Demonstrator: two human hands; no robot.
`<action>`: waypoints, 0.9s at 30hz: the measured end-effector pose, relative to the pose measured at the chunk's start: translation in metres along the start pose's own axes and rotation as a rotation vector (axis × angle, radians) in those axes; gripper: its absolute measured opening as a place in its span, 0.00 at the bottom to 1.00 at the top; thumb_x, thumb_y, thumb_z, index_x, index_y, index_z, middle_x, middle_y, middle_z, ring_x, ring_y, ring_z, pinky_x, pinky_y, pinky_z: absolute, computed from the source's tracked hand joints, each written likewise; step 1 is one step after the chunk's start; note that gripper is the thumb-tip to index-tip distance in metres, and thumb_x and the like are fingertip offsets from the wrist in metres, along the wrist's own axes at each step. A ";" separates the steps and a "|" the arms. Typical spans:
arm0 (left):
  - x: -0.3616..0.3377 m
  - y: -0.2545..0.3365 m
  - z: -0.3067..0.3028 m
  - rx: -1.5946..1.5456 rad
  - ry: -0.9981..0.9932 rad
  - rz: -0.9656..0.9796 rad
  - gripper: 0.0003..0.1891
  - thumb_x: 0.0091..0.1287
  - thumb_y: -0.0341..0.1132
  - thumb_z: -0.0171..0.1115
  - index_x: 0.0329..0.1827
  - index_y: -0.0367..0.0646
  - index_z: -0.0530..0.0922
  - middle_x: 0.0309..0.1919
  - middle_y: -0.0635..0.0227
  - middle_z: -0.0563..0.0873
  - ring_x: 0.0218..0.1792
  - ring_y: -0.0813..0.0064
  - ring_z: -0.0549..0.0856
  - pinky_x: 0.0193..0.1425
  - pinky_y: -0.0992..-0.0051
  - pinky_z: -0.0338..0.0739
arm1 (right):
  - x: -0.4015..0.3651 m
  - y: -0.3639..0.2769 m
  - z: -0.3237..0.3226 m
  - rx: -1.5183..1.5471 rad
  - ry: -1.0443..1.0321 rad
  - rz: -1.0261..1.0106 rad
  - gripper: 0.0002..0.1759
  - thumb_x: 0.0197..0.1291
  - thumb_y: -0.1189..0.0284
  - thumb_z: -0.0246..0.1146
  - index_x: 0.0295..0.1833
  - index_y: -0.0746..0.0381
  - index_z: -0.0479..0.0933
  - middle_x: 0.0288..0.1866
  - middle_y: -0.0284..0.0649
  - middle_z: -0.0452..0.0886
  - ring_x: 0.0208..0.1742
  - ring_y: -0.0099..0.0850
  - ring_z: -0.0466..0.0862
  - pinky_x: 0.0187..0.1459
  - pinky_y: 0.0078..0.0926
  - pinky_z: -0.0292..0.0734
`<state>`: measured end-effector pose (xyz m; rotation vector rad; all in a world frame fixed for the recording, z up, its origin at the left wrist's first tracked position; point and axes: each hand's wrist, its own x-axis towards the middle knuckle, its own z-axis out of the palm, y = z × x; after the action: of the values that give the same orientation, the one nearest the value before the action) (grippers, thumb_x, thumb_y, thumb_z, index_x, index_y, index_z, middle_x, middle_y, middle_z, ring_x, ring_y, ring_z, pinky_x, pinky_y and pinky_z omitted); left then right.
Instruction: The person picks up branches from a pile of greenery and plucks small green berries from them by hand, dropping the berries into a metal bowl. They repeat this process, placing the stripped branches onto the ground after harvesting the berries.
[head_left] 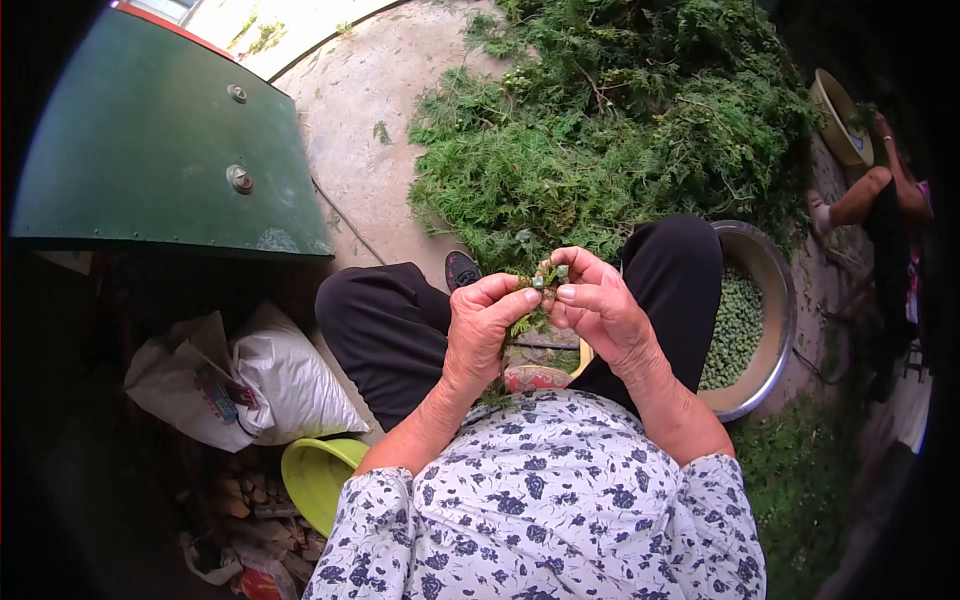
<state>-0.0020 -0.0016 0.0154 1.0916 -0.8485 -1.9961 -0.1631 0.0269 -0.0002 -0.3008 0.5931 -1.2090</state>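
On the concrete ground before you lies a heap of green branches, spreading toward its far edge. By the heap's near right edge, just beside your right knee, stands a metal basin with small green cones inside. Your left hand has thumb and forefinger clamped on a leafy sprig above your lap. Your right hand touches its pale cones, thumb and fingertips close together; whether they grip one, I cannot tell.

No lettering or number is legible; the white sack at left bears a blue-and-red printed mark, too small to read.
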 end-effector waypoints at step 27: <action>0.014 0.006 -0.023 -0.510 0.115 0.112 0.04 0.63 0.28 0.58 0.32 0.42 0.71 0.15 0.75 0.70 0.24 0.79 0.73 0.30 0.82 0.70 | -0.002 0.007 -0.013 -0.065 0.182 0.070 0.10 0.61 0.70 0.59 0.39 0.68 0.76 0.27 0.34 0.73 0.22 0.19 0.72 0.15 0.11 0.61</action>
<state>0.0144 -0.0213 0.0042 0.8300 -0.3025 -1.8881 -0.1657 0.0321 -0.0142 -0.2238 0.7959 -1.1582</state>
